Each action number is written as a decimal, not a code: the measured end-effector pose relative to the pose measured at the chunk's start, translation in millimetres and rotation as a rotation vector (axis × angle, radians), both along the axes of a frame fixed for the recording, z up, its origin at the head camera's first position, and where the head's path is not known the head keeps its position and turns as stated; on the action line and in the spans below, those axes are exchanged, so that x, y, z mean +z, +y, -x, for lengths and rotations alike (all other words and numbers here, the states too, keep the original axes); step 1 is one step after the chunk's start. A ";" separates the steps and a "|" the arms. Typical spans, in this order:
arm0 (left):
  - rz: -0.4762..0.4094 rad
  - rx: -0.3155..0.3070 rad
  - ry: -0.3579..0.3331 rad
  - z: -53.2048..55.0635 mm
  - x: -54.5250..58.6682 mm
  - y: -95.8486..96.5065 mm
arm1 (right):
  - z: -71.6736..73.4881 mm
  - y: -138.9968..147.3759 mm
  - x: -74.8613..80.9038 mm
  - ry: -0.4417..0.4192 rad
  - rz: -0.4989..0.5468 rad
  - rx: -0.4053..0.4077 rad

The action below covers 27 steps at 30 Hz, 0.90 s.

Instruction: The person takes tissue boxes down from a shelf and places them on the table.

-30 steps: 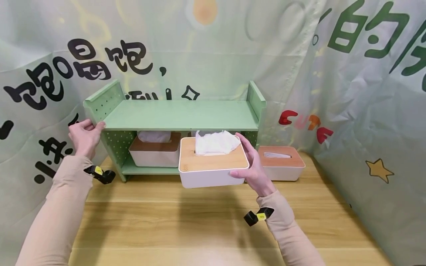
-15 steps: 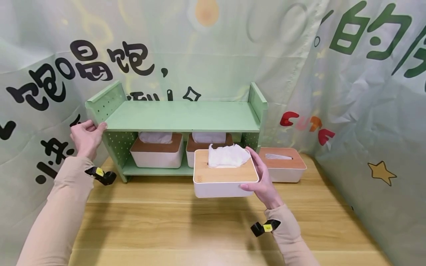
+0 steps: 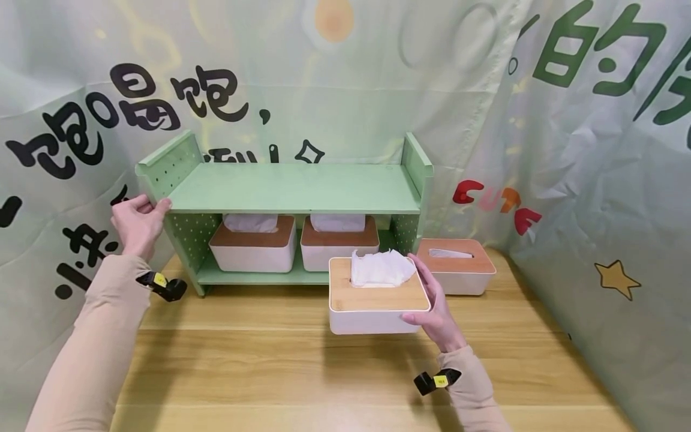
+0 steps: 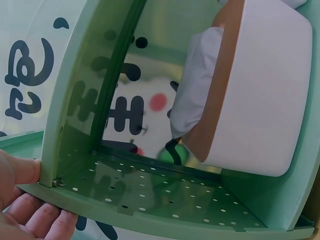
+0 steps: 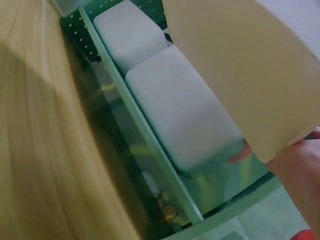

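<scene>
My right hand (image 3: 437,318) grips a white tissue box (image 3: 372,321) by its right end, thumb in front. The box has a light wooden lid with a white tissue sticking up, and it hangs above the table before the shelf. My left hand (image 3: 139,225) holds the left side panel of the green two-tier shelf (image 3: 294,186); in the left wrist view its thumb and fingers (image 4: 42,220) pinch the panel's edge. On the lower tier stand a left tissue box (image 3: 254,255) and a middle tissue box (image 3: 329,255), the latter partly hidden by the held one.
Right of the shelf, another tissue box (image 3: 459,281) with a reddish-brown lid stands on the wooden table (image 3: 243,360). A printed cloth backdrop (image 3: 345,120) hangs behind and along both sides. The side panels of the shelf have small holes.
My right hand has moved right, down and nearer with the held tissue box, uncovering the middle tissue box on the lower tier. The left hand stays on the shelf's panel.
</scene>
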State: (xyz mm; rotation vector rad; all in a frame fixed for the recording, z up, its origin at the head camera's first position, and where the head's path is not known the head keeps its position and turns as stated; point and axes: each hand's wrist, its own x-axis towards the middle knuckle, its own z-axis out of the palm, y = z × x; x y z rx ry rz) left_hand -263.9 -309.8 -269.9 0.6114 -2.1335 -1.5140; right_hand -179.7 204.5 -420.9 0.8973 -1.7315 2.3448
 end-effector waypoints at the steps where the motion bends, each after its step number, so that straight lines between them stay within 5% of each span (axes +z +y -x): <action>1: 0.003 -0.001 -0.004 0.1 -0.1 0.3 | -0.5 1.4 -1.9 -0.003 -0.003 -0.007; 14: -0.011 -0.003 -0.026 -1.9 2.6 1.3 | -1.3 13.5 -19.1 -0.046 -0.019 -0.066; 27: 0.009 0.002 -0.026 -1.3 1.0 1.6 | -7.1 30.6 -27.0 -0.048 -0.016 -0.025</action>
